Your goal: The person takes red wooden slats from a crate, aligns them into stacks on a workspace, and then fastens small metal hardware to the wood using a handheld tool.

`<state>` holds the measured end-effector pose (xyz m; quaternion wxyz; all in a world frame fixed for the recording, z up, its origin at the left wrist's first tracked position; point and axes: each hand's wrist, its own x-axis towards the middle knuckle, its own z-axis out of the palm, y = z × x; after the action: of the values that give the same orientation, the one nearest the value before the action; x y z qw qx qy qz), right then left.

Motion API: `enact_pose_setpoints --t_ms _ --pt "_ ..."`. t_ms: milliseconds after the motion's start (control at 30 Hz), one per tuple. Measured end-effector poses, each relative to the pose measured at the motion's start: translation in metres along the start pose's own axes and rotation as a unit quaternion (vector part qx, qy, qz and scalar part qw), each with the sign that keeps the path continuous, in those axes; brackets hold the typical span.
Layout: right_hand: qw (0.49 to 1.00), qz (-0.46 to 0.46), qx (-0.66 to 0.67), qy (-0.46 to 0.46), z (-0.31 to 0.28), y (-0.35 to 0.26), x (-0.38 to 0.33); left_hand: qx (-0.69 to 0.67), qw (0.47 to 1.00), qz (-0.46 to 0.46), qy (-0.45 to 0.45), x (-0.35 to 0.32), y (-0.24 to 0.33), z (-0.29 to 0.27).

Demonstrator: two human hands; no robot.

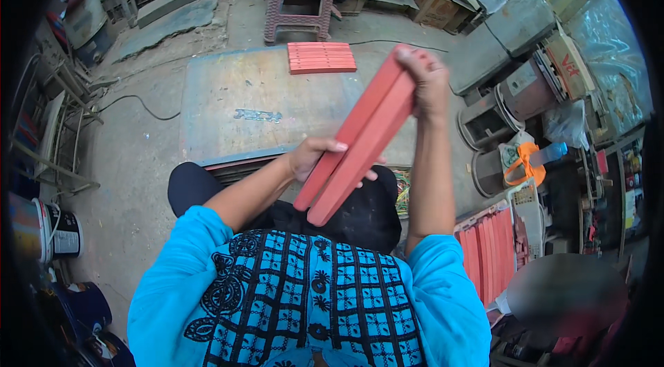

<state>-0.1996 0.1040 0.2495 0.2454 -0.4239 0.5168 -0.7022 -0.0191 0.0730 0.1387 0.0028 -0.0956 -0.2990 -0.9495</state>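
Two red bars [370,145] held aslant in both hands

In the head view, the bars are held side by side above the lap and the near edge of a low board [218,101]. Their upper end is grasped by the right hand [427,83]; lower down, they are clasped by the left hand [311,157], thumb on top, fingers underneath. A row of red strips [321,60] is laid at the board's far edge, near a stool [277,4].
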Motion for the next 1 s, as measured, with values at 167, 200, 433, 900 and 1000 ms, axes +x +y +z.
enact_pose_setpoints --t_ms 167,200,433,900,1000 --pt "0.989 0.102 0.105 0.028 0.045 0.122 -0.021 -0.027 0.993 0.041 0.11 -0.048 -0.036 -0.041" --pt "0.987 0.112 0.109 0.019 0.057 0.134 -0.033 -0.05 0.987 0.07 0.139 -0.056 -0.04 -0.046" --pt "0.979 0.2 0.032 -0.039 0.066 0.16 -0.12 -0.04 0.953 0.126 0.274 -0.081 -0.05 -0.066" --pt "0.993 0.061 -0.088 -0.043 0.057 0.154 -0.082 0.041 0.868 0.167 0.465 -0.088 -0.037 -0.093" --pt "0.981 0.153 -0.098 -0.073 0.075 0.16 -0.083 0.061 0.87 0.185 0.454 -0.084 -0.044 -0.094"
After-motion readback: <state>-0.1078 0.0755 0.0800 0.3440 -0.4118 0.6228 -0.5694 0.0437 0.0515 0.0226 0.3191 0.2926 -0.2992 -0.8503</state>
